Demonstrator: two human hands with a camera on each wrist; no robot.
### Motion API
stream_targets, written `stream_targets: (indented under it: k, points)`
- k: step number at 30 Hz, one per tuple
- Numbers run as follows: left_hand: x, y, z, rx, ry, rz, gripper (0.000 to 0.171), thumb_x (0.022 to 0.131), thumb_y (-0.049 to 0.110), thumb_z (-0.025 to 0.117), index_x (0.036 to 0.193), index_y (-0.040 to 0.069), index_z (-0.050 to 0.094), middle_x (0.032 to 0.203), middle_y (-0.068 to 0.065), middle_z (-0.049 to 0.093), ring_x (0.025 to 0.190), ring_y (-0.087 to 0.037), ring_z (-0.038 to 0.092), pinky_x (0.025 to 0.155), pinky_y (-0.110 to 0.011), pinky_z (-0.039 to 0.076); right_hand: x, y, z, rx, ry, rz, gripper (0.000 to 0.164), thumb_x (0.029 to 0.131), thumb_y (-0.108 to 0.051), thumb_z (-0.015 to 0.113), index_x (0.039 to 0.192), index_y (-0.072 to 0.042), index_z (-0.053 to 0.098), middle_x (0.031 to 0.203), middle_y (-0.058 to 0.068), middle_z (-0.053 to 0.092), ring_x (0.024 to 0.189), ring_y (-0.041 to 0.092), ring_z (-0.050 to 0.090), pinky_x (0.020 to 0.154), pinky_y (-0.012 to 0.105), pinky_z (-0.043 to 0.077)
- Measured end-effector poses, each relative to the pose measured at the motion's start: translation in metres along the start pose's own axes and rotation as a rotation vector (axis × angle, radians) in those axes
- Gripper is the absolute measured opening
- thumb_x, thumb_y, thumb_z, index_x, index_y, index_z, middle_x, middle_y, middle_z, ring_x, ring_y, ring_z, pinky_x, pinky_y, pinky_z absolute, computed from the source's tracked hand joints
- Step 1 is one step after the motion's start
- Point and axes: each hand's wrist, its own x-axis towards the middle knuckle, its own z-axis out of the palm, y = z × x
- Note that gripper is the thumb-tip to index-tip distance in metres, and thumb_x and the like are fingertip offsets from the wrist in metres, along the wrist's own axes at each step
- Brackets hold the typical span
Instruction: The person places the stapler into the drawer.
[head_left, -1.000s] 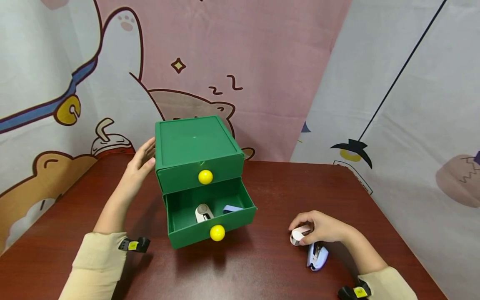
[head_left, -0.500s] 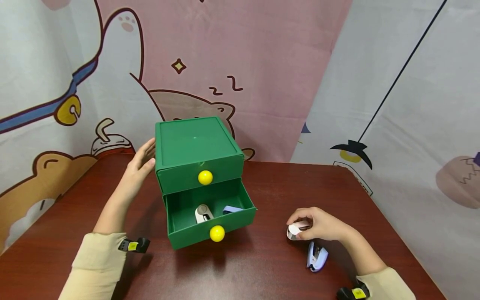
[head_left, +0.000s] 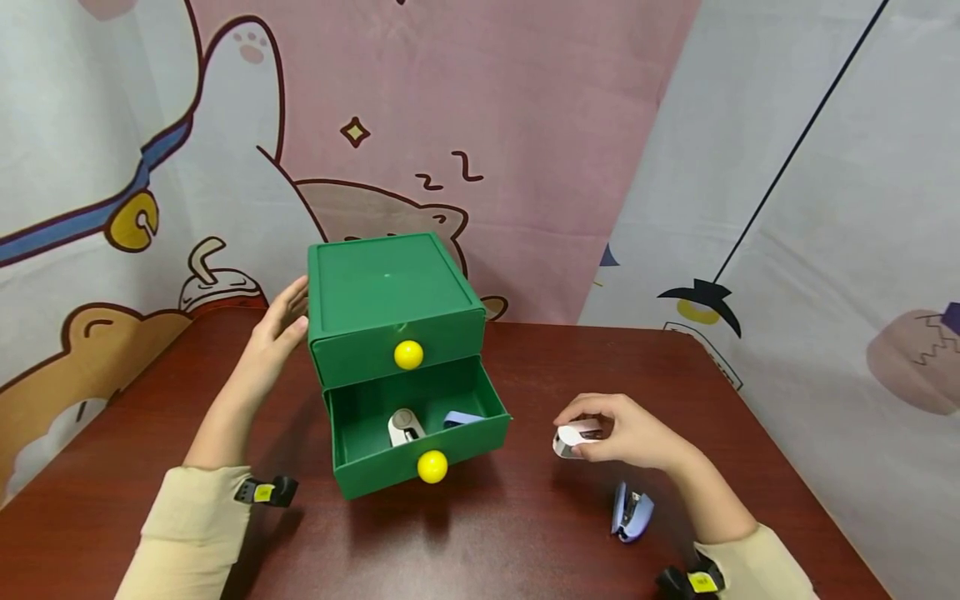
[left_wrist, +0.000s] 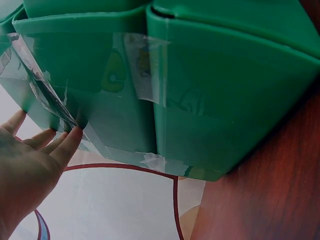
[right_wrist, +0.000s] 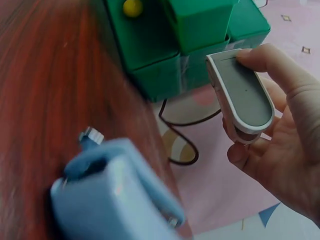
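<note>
My right hand [head_left: 630, 432] pinches a small white stapler [head_left: 573, 439] between thumb and fingers, over the table right of the green drawer unit [head_left: 397, 283]. Its grey underside shows in the right wrist view, where the stapler [right_wrist: 244, 92] is tilted. A light-blue stapler [head_left: 632, 512] lies on the table just below that hand. With fairly straight fingers, my left hand [head_left: 279, 329] rests against the unit's left side, fingertips on the taped wall in the left wrist view. The lower drawer [head_left: 352, 454] is pulled out, holding another white stapler [head_left: 405, 425] and a partly hidden light-blue one [head_left: 463, 418].
The upper drawer, with its yellow knob [head_left: 408, 355], is closed. Another yellow knob [head_left: 432, 467] sticks out from the lower drawer's front. All of this stands on a dark red-brown table [head_left: 525, 533], with a printed cartoon curtain [head_left: 540, 167] behind it.
My right hand has lifted the white stapler and carried it left and away from me, off the light-blue stapler's side. The left hand and the drawers have stayed put.
</note>
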Motion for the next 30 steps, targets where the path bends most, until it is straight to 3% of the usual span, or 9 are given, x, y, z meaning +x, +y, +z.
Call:
stream_targets:
  k: [7,14,21,30]
  points:
    - [-0.001,0.003,0.000,0.007,0.005,-0.008,0.056,0.102,0.021,0.042,0.154,0.019,0.023,0.153,-0.014,0.025,0.138,-0.029,0.025,0.101,-0.034,0.032,0.014,-0.037,0.001,-0.004,0.063,-0.083,0.032,0.078,0.007,0.072,0.105,-0.009,0.069,0.097,0.003,0.065,0.079,0.017,0.058,0.067,0.030,0.049]
    - [-0.001,0.003,0.001,0.002,0.006,-0.006,0.056,0.102,0.021,0.041,0.154,0.018,0.022,0.153,-0.014,0.025,0.138,-0.028,0.025,0.102,-0.037,0.031,0.026,-0.056,0.005,-0.017,0.137,-0.102,0.033,0.076,0.005,0.076,0.105,-0.009,0.071,0.099,0.002,0.066,0.082,0.016,0.058,0.068,0.031,0.049]
    - [-0.001,0.002,0.000,-0.008,0.011,0.006,0.056,0.101,0.020,0.042,0.154,0.018,0.024,0.153,-0.015,0.026,0.137,-0.027,0.026,0.100,-0.033,0.032,0.038,-0.071,0.010,-0.021,0.211,-0.195,0.032,0.074,0.010,0.075,0.104,0.000,0.070,0.098,0.005,0.067,0.083,0.015,0.058,0.070,0.030,0.048]
    - [-0.001,0.002,0.001,-0.007,0.004,0.001,0.056,0.102,0.021,0.042,0.154,0.018,0.023,0.153,-0.014,0.025,0.138,-0.028,0.025,0.101,-0.034,0.031,0.053,-0.087,0.019,-0.028,0.278,-0.246,0.032,0.073,0.012,0.074,0.103,0.004,0.069,0.099,0.008,0.067,0.087,0.015,0.059,0.074,0.031,0.048]
